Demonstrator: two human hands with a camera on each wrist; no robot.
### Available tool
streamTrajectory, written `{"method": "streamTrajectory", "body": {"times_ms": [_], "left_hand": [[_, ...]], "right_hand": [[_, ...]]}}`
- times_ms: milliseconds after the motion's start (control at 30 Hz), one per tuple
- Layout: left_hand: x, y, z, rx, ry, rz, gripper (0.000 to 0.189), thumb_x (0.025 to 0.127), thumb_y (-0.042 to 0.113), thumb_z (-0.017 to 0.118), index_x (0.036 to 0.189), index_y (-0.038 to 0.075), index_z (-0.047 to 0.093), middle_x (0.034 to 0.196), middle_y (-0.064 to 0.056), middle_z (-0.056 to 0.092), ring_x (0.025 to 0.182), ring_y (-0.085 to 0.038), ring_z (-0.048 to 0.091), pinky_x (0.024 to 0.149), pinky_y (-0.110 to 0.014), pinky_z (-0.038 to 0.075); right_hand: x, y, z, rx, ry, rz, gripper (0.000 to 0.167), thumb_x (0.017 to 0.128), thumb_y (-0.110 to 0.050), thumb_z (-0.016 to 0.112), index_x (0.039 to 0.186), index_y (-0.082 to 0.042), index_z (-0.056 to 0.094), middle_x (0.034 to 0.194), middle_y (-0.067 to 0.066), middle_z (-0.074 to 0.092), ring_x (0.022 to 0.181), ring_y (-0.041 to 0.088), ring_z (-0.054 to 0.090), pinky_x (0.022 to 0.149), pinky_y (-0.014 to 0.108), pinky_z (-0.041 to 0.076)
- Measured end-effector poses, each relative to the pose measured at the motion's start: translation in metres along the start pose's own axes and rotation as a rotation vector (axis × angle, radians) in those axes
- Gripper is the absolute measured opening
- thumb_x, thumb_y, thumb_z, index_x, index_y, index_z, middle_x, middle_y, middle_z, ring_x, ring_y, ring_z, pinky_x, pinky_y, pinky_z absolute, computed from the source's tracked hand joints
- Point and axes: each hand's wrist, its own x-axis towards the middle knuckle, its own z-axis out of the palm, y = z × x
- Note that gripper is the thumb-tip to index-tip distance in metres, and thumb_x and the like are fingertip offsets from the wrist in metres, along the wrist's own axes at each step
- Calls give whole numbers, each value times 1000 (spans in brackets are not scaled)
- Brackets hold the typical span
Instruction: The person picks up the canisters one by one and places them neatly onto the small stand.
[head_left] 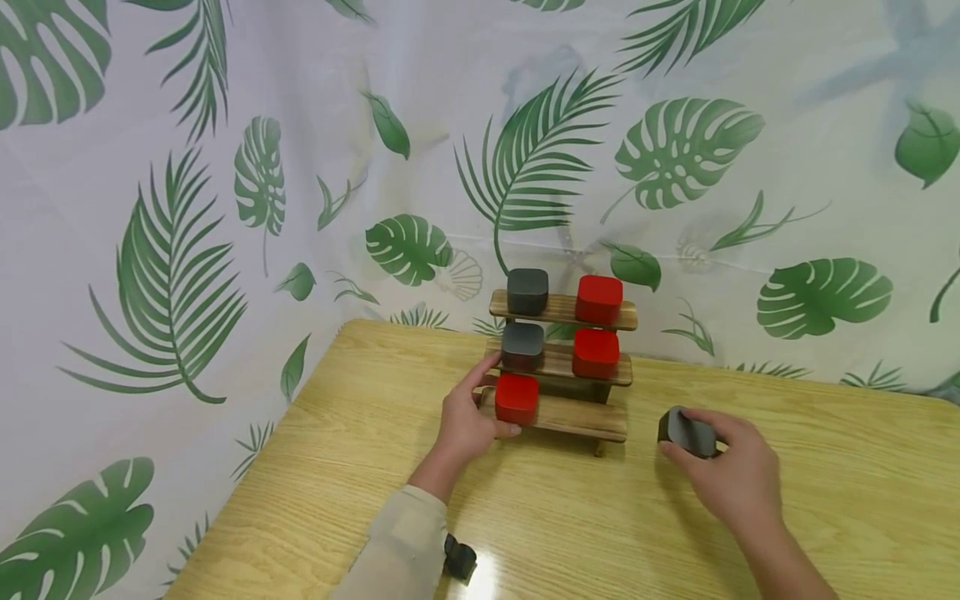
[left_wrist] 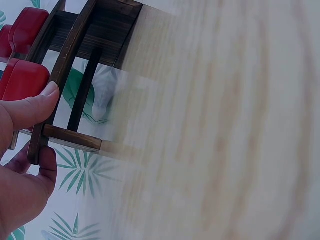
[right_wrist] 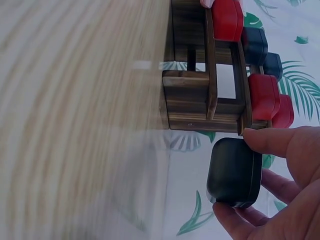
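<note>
A three-tier wooden display stand (head_left: 558,414) stands on the table. My left hand (head_left: 467,421) grips the left end of its lowest tier, the thumb at the front edge beside a red rounded box (head_left: 517,398); in the left wrist view the fingers (left_wrist: 47,167) curl round the board's end. To the right of the stand, my right hand (head_left: 738,467) holds a black rounded box (head_left: 687,432) between thumb and fingers. The middle tier carries a black box (head_left: 522,346) and a red box (head_left: 596,352). On the top tier are another black box (head_left: 527,291) and red box (head_left: 600,299).
The light wooden table (head_left: 337,467) ends against a white leaf-print cloth (head_left: 420,125) behind and at the left. A small black object (head_left: 459,558) is near the left sleeve (head_left: 401,542), partly hidden by it.
</note>
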Motion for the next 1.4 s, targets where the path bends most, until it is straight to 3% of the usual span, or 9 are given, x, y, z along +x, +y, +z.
{"method": "streamTrajectory", "body": {"times_ms": [267,933,1200,1400], "left_hand": [[0,1,0,16,5,45,108,56,-15,91,145,34,53,137,11,56,116,-19,54,95,-42,44],[-1,4,-1,21,0,-9,109,57,-15,90,145,38,53,127,4,60,104,-26,53,83,-38,48],[-1,4,0,15,3,7,109,57,-15,90,145,37,53,129,5,60,107,-25,53,91,-40,47],[-2,5,-1,-18,-4,-14,109,57,-15,90,144,38,54,130,2,58,106,-28,52,82,-39,51]], "right_hand": [[0,-9,7,35,-6,0,53,80,-27,86,124,-4,69,126,24,57,111,43,53,78,55,52],[2,-31,24,98,-54,47,52,82,-24,85,127,-5,67,130,22,56,117,42,51,83,55,53],[4,-35,30,140,-65,17,51,83,-24,84,127,-4,67,131,21,56,118,41,51,85,55,53],[5,-41,32,151,-73,-15,51,84,-25,84,127,-2,68,131,23,57,119,43,52,85,56,52]]}}
